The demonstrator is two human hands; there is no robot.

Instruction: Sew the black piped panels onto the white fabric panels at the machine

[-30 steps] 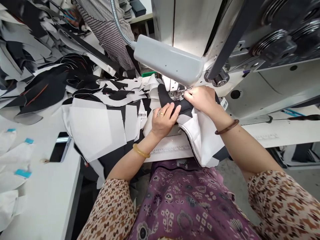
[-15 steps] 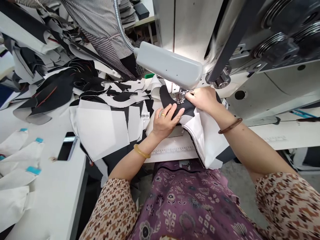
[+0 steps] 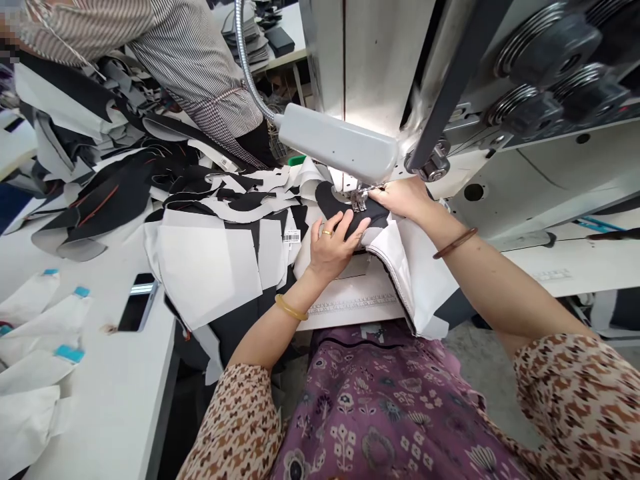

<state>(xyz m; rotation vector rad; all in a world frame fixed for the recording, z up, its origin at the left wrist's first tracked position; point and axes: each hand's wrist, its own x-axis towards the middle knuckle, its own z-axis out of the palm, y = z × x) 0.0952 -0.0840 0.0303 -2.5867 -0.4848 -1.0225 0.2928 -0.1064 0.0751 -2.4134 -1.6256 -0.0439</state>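
Note:
Black fabric with a curved edge [image 3: 327, 200] lies beneath the metal presser foot [image 3: 359, 201] of a sewing machine. Flat on its near side, just left of the foot, rests my left hand [image 3: 333, 247], open with its fingers apart. Close by the right side of the foot, my right hand [image 3: 406, 199] has its fingers closed on the fabric; its fingertips are partly hidden. White backing with a dark stitched edge [image 3: 393, 257] hangs from the piece over the table's front edge. The needle tip cannot be made out.
A grey lamp [image 3: 340, 140] hangs over the foot. White and black cut pieces [image 3: 210, 267] pile up at left, with a barcode label [image 3: 291, 237]. A phone [image 3: 137, 303] and white pieces with blue tabs [image 3: 45, 333] lie on the side table. A co-worker in striped clothing [image 3: 193, 60] stands behind.
The view has shifted slightly, and more of the co-worker shows at upper left. The black fabric's curved edge has turned a little by the foot. My hands stay in nearly the same places.

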